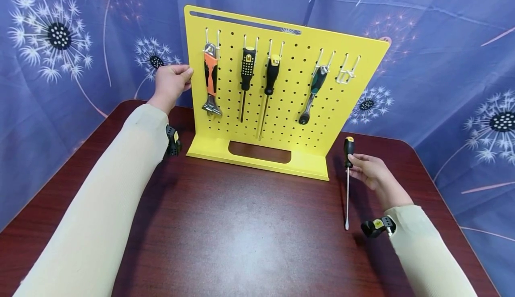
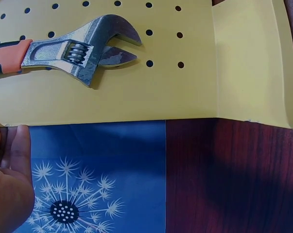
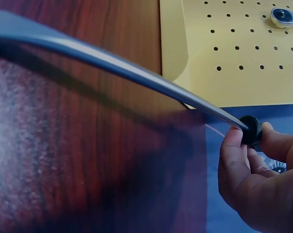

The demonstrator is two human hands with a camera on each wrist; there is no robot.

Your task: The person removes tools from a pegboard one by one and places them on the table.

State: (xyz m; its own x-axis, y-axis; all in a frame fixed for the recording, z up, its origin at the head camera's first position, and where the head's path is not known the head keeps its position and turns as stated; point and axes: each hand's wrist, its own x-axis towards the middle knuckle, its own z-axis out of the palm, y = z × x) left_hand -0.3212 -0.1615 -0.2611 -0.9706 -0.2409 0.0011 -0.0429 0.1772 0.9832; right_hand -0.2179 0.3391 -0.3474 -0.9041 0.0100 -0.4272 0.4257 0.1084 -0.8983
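Note:
My left hand (image 1: 172, 82) pinches the left edge of a yellow pegboard (image 1: 297, 122) between thumb and fingers. Nearest to it hangs an adjustable wrench (image 2: 83, 51) with orange and black grips. My right hand (image 1: 370, 170) holds a flathead screwdriver (image 1: 348, 194) by its black and yellow handle, blade tip pointing down, to the right of the board. In the right wrist view the steel shaft (image 3: 136, 73) runs across the picture, with thumb and fingers at the handle's collar. Two more screwdrivers (image 1: 247, 66) and a green-black ratchet wrench (image 1: 315, 89) hang on white hooks.
A vacant pair of white hooks (image 1: 347, 71) sits at the board's upper right. The board's foot (image 1: 209, 147) stands on a dark red-brown table (image 1: 225, 225). A blue curtain (image 1: 132, 10) with dandelion prints hangs behind and at both sides.

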